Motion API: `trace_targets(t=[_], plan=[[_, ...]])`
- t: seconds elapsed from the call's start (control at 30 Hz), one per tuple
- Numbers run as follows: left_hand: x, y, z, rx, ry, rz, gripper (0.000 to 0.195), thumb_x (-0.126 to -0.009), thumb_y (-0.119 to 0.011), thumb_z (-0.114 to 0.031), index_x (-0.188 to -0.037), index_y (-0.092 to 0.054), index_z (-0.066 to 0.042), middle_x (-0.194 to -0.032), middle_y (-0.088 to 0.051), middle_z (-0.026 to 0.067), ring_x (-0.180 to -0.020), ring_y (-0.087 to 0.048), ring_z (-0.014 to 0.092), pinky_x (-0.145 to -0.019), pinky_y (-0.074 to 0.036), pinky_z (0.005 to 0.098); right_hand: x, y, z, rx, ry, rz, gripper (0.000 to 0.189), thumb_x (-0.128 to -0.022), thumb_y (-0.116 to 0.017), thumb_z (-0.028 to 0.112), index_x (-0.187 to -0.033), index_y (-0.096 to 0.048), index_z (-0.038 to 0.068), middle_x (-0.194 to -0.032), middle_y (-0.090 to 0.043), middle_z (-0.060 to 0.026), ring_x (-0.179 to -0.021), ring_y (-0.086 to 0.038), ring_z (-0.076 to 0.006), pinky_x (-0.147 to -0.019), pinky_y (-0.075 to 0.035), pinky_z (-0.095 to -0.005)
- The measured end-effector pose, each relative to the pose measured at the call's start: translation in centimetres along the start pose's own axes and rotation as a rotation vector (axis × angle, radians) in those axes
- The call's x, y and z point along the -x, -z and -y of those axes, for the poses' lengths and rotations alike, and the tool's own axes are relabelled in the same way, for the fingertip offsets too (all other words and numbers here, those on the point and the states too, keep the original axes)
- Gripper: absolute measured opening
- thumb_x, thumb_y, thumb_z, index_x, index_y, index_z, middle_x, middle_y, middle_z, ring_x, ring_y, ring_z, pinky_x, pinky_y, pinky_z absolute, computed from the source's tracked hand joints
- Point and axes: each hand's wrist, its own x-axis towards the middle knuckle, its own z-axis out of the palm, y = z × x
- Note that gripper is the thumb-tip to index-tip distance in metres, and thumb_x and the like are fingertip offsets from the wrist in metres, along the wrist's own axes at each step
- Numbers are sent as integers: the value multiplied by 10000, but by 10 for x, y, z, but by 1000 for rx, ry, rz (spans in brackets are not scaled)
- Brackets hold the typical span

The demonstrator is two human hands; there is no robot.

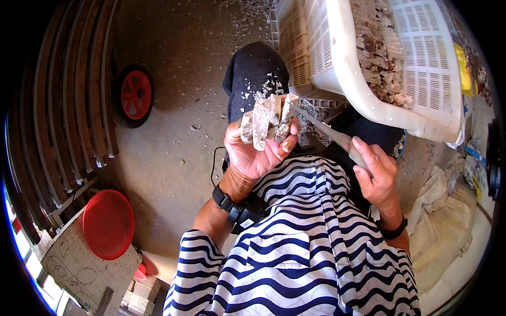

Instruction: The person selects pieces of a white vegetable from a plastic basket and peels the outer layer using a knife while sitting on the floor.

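My left hand (261,152) is raised over my lap, palm up, and holds several pale, crusty chunks (261,120) side by side. They are off-white with brown patches, and I cannot tell the material. A thin knife (330,132) is gripped by its handle in my right hand (375,170). Its blade slants up and left, and the tip meets or almost meets the rightmost chunk; I cannot tell if it touches. White crumbs (269,85) lie on the dark trouser leg (257,63) just beyond the chunks.
A white slatted plastic basket (367,94) at upper right holds many similar pieces (379,59). To the left are a red-hubbed wheel (136,94), dark slats (75,91) and a red round basin (108,225) on a board (75,264). Pale sheeting (438,221) lies at right.
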Motion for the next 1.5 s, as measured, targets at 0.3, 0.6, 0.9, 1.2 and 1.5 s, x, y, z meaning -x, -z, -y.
trace_targets(t=[0.3,0.6,0.9,1.2,1.5], plan=[[-1,1,-5,-57,35,31,838,-696,-635,-411,-1406,-389,-40,-1106,-550,268,-797,-538,306,-730,-470,346,1,5,0,-13,-2,75,486,-737,-598,-20,-1222,-568,-37,-912,-625,-177,-724,-613,-300,-637,-494,-355],[2,-36,-30,-326,-158,-11,775,-750,-710,-347,-1400,-385,-79,-1159,-536,266,-907,-581,346,-702,-532,315,-6,5,4,32,110,-20,480,-736,-629,33,-1208,-571,-32,-860,-623,-164,-680,-595,-317,-585,-466,-405],[23,-184,-122,-835,-708,74,601,-893,-586,-364,-1355,-406,-25,-1166,-566,253,-959,-637,328,-700,-573,327,-5,0,1,-114,70,49,500,-754,-552,57,-1234,-521,-80,-864,-573,-215,-714,-551,-373,-638,-447,-440],[70,-369,-222,-1063,-1294,195,548,-913,-558,-215,-1328,-355,80,-1267,-434,305,-1121,-523,376,-790,-596,290,-9,-1,2,-78,102,-40,508,-731,-580,60,-1224,-540,-53,-837,-583,-200,-697,-562,-368,-615,-445,-440],[119,-458,-296,-1076,-1552,-387,601,-926,-573,-183,-1392,-269,46,-1289,-415,319,-1208,-494,356,-922,-522,315,-17,1,17,-73,32,15,506,-679,-620,42,-1180,-584,-18,-774,-565,-192,-665,-561,-372,-571,-438,-439]])
